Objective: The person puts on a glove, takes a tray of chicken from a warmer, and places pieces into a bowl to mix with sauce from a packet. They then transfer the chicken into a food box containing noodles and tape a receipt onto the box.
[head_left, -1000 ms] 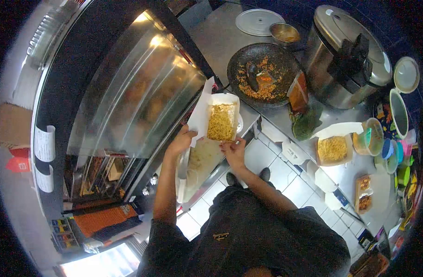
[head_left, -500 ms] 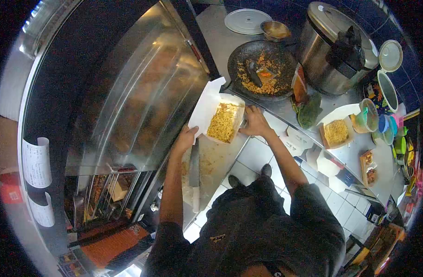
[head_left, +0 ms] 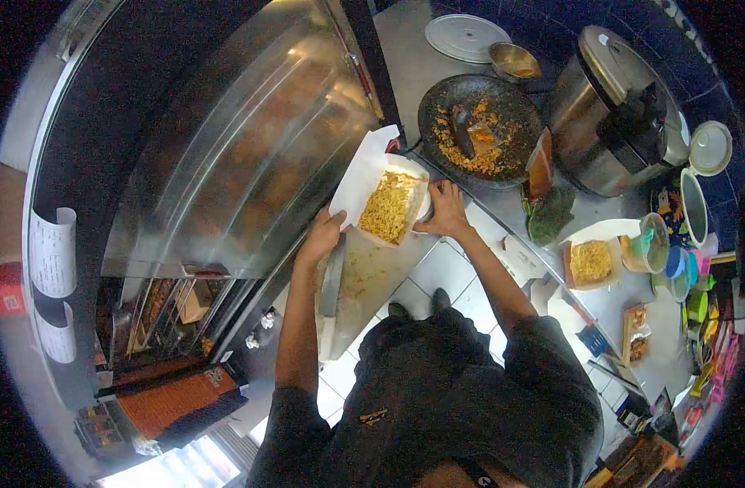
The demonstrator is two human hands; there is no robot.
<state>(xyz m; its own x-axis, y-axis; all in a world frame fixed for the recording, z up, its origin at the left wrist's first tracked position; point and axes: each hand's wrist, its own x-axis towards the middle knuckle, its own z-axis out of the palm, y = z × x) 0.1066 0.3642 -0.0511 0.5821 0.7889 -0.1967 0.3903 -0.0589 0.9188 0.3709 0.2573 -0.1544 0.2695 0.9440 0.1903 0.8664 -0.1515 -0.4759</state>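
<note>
An open white takeaway box (head_left: pixel 388 207) filled with yellow noodles or rice is held up between my two hands, its lid flap standing out to the left. My left hand (head_left: pixel 325 234) grips the box's lower left side with the thumb on the flap. On the right side, my right hand (head_left: pixel 445 210) holds the box edge with curved fingers. Under the box lies a cutting board (head_left: pixel 368 272) with crumbs, and a large knife (head_left: pixel 332 281) rests at its left, partly hidden by my left hand and forearm.
Beyond the box are a black pan (head_left: pixel 482 134) with food bits and a ladle, and a large steel cooker (head_left: pixel 612 114). A second filled box (head_left: pixel 590 262) stands on the right counter near plastic tubs (head_left: pixel 649 244). A steel-and-glass cabinet (head_left: pixel 242 163) borders the left.
The view has turned and shifted, so the pan and counter items appear farther right and lower. Both hands still hold the box, in nearly the same pose.
</note>
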